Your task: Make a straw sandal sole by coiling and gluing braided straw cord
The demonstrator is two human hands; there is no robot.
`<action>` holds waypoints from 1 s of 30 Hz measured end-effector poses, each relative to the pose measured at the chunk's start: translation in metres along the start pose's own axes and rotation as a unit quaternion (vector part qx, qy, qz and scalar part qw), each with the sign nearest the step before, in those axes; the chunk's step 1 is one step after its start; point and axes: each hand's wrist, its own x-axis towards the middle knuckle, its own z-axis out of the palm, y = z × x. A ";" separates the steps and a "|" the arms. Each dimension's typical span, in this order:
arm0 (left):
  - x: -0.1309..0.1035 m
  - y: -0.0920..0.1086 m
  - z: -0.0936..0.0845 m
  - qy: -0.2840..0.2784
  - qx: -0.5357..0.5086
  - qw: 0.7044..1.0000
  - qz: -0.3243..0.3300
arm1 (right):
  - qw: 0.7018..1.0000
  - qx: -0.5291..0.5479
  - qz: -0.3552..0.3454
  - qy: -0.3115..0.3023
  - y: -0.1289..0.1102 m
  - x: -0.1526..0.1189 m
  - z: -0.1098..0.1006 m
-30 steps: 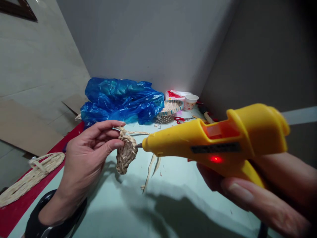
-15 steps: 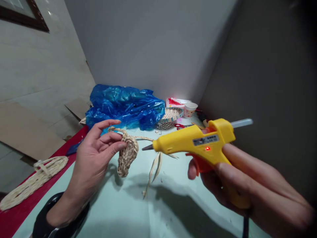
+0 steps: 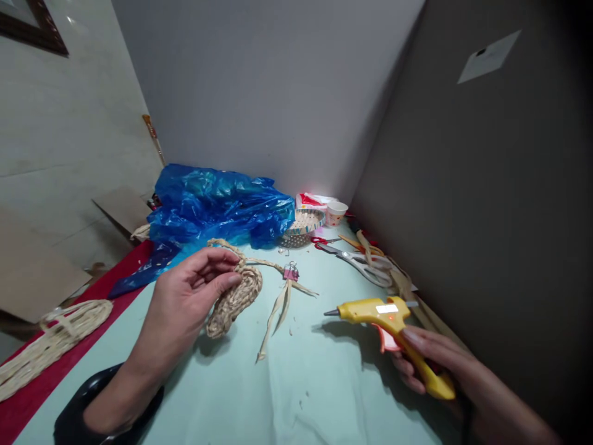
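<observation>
My left hand (image 3: 189,293) pinches a coiled piece of braided straw (image 3: 236,301) between thumb and fingers, above the pale green tabletop. From the coil a thin braid runs right to a pink binder clip (image 3: 291,272), with loose straw ends (image 3: 280,309) spreading beyond it. On the right, my right hand (image 3: 430,355) is wrapped round the handle of a yellow glue gun (image 3: 375,311). The gun's dark nozzle points left, apart from the coil, and a small red light glows on its body.
Behind lie a blue plastic bag (image 3: 217,207), a woven basket (image 3: 303,228) and a paper cup (image 3: 336,213). Scissors (image 3: 361,262) and straw strips (image 3: 428,315) lie at the right. A long straw braid (image 3: 60,340) rests on the red cloth (image 3: 28,402) at the left.
My right hand has drawn the glue gun away from the coil, rightward and lower. The coil is tilted differently in my left hand, and the pink clip now shows. The view has shifted right.
</observation>
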 end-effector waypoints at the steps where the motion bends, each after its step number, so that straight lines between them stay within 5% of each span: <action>1: 0.000 0.001 0.000 0.001 0.006 1.000 -0.002 | 0.999 0.023 0.026 -0.015 0.000 0.000 0.001; 6: -0.001 -0.003 0.000 -0.012 0.043 0.999 -0.006 | 0.996 -0.005 0.058 -0.064 0.004 0.004 0.004; 11: 0.001 -0.007 -0.002 -0.049 0.057 0.997 0.009 | 0.964 -0.262 0.017 -0.037 0.001 0.013 0.000; 16: -0.001 -0.008 -0.001 -0.099 0.070 0.992 0.028 | 0.769 -0.620 -0.137 0.078 -0.021 0.016 0.006; 19: -0.003 -0.009 0.000 -0.143 0.076 0.985 0.056 | 0.674 -0.615 -0.388 0.131 -0.049 0.021 0.036; 22: -0.004 -0.008 0.000 -0.183 0.072 0.977 0.079 | 0.589 -0.598 -0.541 0.048 -0.079 0.039 0.076; 26: -0.004 -0.003 -0.003 -0.205 0.073 0.974 0.058 | 0.516 -0.591 -0.614 -0.085 -0.099 0.072 0.105; 30: -0.003 -0.001 -0.004 -0.179 0.079 0.980 0.040 | 0.503 -0.583 -0.627 -0.113 -0.103 0.086 0.102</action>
